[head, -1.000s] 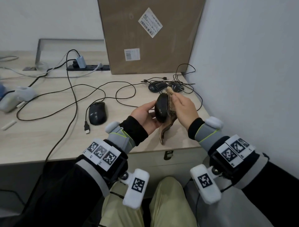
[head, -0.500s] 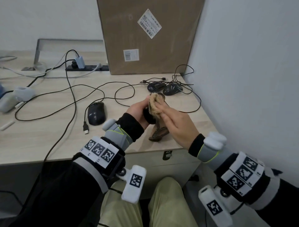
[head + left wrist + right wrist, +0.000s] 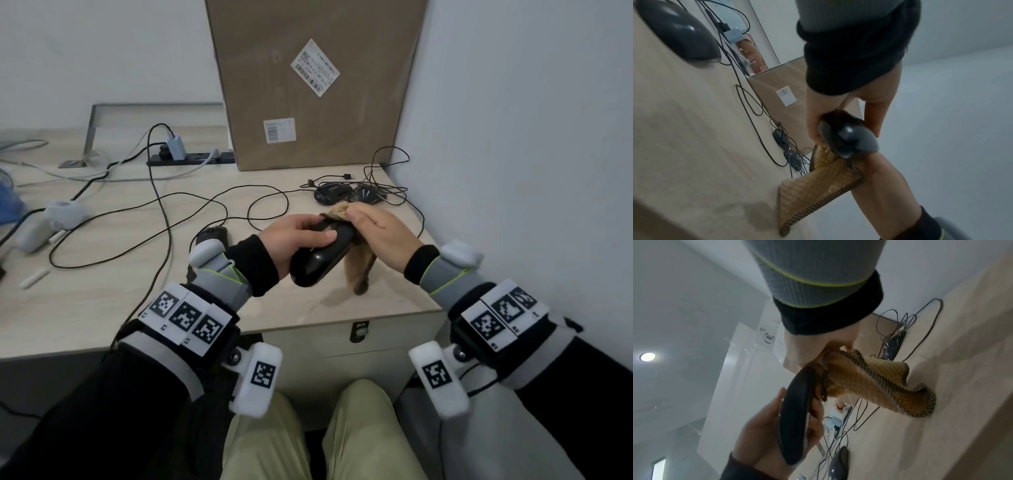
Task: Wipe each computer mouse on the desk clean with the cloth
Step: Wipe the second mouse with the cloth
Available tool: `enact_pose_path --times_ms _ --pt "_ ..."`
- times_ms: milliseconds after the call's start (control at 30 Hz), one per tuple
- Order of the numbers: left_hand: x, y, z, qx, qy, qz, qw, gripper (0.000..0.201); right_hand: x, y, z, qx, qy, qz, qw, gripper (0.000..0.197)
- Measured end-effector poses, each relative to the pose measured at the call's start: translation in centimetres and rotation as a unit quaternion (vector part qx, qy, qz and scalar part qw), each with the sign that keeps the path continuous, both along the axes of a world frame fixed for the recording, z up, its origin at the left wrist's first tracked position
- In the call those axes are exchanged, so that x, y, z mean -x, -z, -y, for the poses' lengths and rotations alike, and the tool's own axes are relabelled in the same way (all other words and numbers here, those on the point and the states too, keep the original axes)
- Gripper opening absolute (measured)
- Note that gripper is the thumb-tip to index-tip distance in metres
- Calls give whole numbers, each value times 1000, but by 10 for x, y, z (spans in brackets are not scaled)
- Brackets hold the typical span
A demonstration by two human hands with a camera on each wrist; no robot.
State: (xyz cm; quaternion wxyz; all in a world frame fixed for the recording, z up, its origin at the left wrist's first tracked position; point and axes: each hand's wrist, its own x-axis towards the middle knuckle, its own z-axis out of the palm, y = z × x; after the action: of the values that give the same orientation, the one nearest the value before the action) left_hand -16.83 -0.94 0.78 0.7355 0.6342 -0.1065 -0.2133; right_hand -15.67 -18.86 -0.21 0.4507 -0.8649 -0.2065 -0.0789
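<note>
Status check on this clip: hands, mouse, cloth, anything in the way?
Left hand grips the black mouse above the desk. Right hand presses the tan cloth to its far end. Nothing blocking; three more mice on desk.

Soft, even indoor light; dim, motion-blurred wrist views; wide-angle bending.

a: what carries it all?
b: a pale wood desk (image 3: 102,301). one black mouse (image 3: 214,236) lies mid-frame, two more mice (image 3: 346,193) upper right among black cables (image 3: 164,219).
a: further back?
b: a cardboard box (image 3: 308,85) and a power strip (image 3: 191,158).
</note>
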Motion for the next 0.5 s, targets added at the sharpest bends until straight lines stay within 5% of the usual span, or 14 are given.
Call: enact_pose_path --times_ms 100,300,500 --pt "1 3 -5 43 -42 -6 998 34 -3 -7 -10 10 10 -38 999 35" --pt "-16 5 -22 120 -203 -45 971 13 -10 -23 2 114 62 -45 991 36" --pt "-40 18 -58 102 -367 -111 918 43 -28 -41 41 49 186 -31 981 33"
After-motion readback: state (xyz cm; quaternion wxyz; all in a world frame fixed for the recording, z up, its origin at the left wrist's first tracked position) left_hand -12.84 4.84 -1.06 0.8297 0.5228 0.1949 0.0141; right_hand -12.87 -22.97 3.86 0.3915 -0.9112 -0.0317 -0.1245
